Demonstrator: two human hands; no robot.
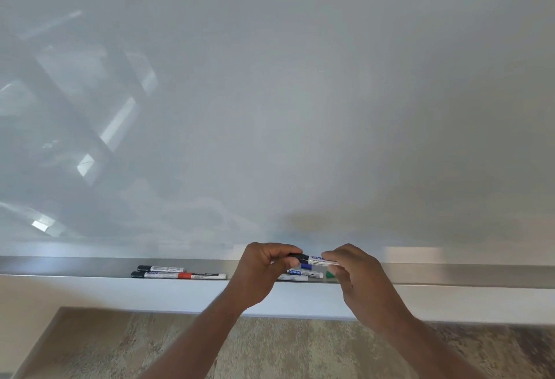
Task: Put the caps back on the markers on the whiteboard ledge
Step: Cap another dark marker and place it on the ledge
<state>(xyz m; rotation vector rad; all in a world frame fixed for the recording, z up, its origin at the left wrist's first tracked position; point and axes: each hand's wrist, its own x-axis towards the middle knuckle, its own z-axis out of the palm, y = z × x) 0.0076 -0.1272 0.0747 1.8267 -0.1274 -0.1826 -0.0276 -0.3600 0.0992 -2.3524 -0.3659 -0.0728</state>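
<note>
Both hands meet just above the metal ledge [75, 267] of the whiteboard [270, 93]. My left hand [264, 270] pinches a black cap [298, 256] that sits on the end of a white marker [318, 259]. My right hand [357, 273] grips that marker's barrel. Beneath the hands lie a blue cap [306, 266], a green cap [330, 274] and two white markers [303, 273], partly hidden. To the left on the ledge rest two black-capped markers [160, 268] and a red-capped marker [204, 275].
The wall strip below the ledge is white [120, 291]. Under it runs a wood-patterned floor [270, 348]. Window reflections show on the board's left side.
</note>
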